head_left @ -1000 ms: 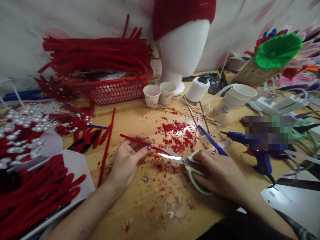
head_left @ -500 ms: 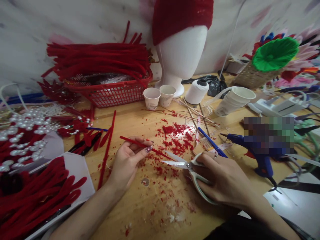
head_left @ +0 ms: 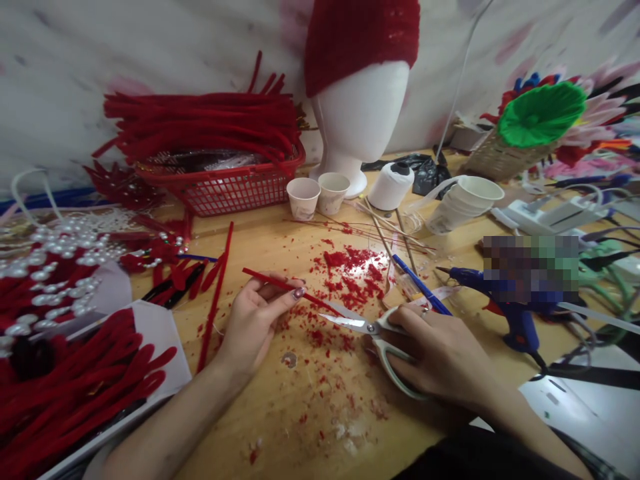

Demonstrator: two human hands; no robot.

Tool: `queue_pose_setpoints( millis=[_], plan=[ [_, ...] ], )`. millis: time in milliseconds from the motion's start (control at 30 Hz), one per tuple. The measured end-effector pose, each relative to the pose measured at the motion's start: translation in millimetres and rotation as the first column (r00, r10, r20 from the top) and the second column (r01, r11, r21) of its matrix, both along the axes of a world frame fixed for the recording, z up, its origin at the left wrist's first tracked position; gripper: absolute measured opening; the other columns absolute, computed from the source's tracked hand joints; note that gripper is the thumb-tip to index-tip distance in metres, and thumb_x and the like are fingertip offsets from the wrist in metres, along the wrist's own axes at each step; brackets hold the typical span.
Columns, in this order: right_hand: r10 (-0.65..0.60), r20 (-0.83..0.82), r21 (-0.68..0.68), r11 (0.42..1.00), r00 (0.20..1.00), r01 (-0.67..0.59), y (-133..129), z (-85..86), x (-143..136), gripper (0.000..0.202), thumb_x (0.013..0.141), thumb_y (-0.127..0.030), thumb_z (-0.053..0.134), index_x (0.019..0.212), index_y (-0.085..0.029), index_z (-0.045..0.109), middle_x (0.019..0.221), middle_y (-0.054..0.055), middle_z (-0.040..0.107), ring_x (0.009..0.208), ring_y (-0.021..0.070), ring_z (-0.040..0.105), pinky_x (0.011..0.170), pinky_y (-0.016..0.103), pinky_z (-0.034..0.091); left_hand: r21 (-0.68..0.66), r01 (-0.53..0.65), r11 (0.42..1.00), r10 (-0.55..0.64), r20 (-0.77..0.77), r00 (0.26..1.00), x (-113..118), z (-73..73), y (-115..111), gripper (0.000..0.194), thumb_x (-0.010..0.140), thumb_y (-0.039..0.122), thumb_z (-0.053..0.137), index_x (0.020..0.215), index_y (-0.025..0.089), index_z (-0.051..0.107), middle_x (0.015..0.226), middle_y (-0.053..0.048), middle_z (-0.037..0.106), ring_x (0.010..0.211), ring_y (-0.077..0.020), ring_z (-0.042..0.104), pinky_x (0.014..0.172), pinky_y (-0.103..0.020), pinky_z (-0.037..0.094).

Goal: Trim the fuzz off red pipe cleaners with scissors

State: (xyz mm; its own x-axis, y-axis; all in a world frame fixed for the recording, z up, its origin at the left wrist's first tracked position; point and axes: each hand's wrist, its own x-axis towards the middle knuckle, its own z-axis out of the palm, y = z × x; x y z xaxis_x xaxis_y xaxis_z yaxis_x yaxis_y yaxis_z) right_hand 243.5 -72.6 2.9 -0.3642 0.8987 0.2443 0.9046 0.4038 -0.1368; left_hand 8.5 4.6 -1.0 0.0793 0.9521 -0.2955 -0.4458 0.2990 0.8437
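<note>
Room between forearms, glue gun near right hand

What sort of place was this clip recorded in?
Most likely a small craft workshop: a red basket piled with fuzzy red stems, a blue glue gun on the wooden tabletop, and red clippings scattered near the scissors in the right hand.

white thread cone beside mannequin head | blue glue gun

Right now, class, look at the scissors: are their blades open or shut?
Partly open: the scissors show two parted blades, with the red stick reaching them, while the right hand holds the handles.
</note>
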Motion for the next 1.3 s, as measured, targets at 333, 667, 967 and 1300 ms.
queue_pose_setpoints(
  millis=[333, 667, 967, 1300],
  plan=[
    [-0.032, -0.003, -0.021, 0.999, 0.999, 0.032, -0.7, -1.7, -0.7, 0.017, 0.081, -0.037, 0.055, 0.081, -0.02, 0.052, 0.066, 0.001, 0.057, 0.055, 0.0136, 0.052, 0.052, 0.026, 0.034, -0.024, -0.02, 1.0, 0.021, 0.011, 1.0, 2.0, 0.5, 0.1, 0.027, 0.053, 0.007, 0.079, 0.071, 0.014, 0.061, 0.071, 0.0, 0.069, 0.071, -0.0103, 0.063, 0.077, -0.023, 0.048],
    [-0.002, 0.001, 0.016, 1.0, 1.0, 0.002, -0.3, -3.7, 2.0, 0.019, 0.083, -0.037, 0.054, 0.077, -0.02, 0.05, 0.061, 0.0, 0.057, 0.052, 0.0124, 0.052, 0.05, 0.024, 0.033, -0.046, -0.034, 0.998, 0.036, 0.027, 0.999, 1.5, -0.3, 0.3, 0.033, 0.05, 0.007, 0.081, 0.073, 0.014, 0.059, 0.07, 0.002, 0.069, 0.069, -0.0093, 0.063, 0.072, -0.021, 0.049],
    [0.031, -0.005, 0.008, 0.999, 1.0, -0.031, -2.2, -7.8, 6.0, 0.019, 0.085, -0.037, 0.055, 0.077, -0.02, 0.049, 0.059, -0.002, 0.054, 0.05, 0.0119, 0.05, 0.05, 0.024, 0.031, -0.041, -0.058, 0.997, 0.059, 0.029, 0.998, 1.3, -2.7, 0.1, 0.037, 0.047, 0.009, 0.083, 0.074, 0.014, 0.058, 0.07, 0.002, 0.069, 0.07, -0.0097, 0.063, 0.072, -0.022, 0.048],
    [0.042, -0.039, -0.011, 0.999, 0.998, -0.042, -2.3, -10.9, 9.9, 0.016, 0.087, -0.034, 0.054, 0.079, -0.021, 0.049, 0.058, -0.003, 0.054, 0.049, 0.0109, 0.049, 0.049, 0.023, 0.031, -0.026, -0.061, 0.998, 0.062, 0.044, 0.997, 0.8, -4.6, 2.0, 0.035, 0.049, 0.008, 0.082, 0.073, 0.014, 0.058, 0.072, 0.002, 0.069, 0.072, -0.0103, 0.063, 0.076, -0.024, 0.049]
  ],
)
